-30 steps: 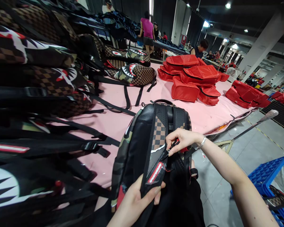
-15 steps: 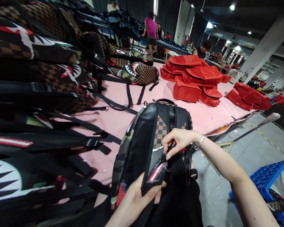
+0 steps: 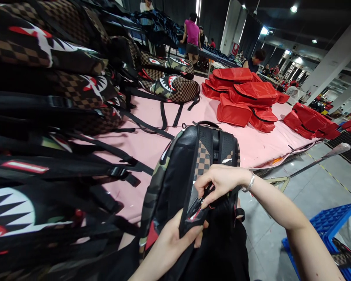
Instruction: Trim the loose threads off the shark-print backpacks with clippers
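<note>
A backpack [image 3: 172,171] in black, camouflage and brown check leans against the table edge in front of me, its shoulder straps facing up. My left hand [image 3: 178,238] is closed around the lower part of one shoulder strap [image 3: 203,156], its thumb on top. Over that strap, my right hand [image 3: 219,185] pinches a small black tool with a shiny metal tip [image 3: 201,200], which looks like thread snips. The tip lies at the strap's red-and-white label [image 3: 195,214], under a clear film. Fingers hide most of the tool.
Checked and camouflage backpacks [image 3: 84,88] are piled along the left. Red bags [image 3: 251,95] lie stacked farther back on the pink table [image 3: 134,144]. To the right are a metal rod [image 3: 316,160] and a blue crate [image 3: 316,230]. Several people work in the background.
My right hand has moved down and slightly left along the strap with the tool, now covering part of the label. My left hand keeps its hold. The view has shifted slightly.
</note>
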`<state>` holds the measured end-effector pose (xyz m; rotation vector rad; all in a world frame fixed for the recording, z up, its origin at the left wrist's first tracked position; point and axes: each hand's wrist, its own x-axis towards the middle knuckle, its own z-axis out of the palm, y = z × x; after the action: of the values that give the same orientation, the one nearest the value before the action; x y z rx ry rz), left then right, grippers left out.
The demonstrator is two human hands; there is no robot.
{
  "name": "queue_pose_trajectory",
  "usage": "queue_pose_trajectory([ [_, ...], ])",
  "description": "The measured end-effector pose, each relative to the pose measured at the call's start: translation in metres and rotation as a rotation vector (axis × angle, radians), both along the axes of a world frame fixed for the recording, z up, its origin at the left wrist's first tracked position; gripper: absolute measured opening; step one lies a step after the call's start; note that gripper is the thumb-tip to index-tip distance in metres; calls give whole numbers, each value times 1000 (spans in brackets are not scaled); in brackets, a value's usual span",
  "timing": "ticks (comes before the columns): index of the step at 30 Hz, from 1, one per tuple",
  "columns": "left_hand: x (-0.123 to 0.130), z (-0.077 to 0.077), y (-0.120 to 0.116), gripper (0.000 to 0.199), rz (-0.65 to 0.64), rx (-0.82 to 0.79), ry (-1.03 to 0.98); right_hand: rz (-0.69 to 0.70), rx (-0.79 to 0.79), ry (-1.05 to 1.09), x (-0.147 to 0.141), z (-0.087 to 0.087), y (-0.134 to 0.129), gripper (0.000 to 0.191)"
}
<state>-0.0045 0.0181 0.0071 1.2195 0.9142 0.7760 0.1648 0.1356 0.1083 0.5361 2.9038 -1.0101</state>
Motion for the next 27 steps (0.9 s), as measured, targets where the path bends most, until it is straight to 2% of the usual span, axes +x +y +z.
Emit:
queue_pose_trajectory([
  [5,3,7,-2,34,19,-33,-19,-16,40,-6,-4,2,-8,22],
  [9,2,11,-1,36,23,-42,-38,-28,-15,93,-1,-3,-12,24],
  [13,-3,11,-2,33,50,-89,-91,-227,-79,318,13,-16,-8,28],
  [15,-5,10,-3,29,60,-113,-133,-296,29,430,23,-24,-2,30],
  [19,-4,10,-5,27,84,-146,-210,-269,290,547,38,-37,5,34],
  [23,-2,10,-4,26,106,-143,-183,-284,433,425,46,-39,2,35],
  [27,-3,10,-4,27,100,-154,-168,-259,496,356,49,-34,-4,33],
])
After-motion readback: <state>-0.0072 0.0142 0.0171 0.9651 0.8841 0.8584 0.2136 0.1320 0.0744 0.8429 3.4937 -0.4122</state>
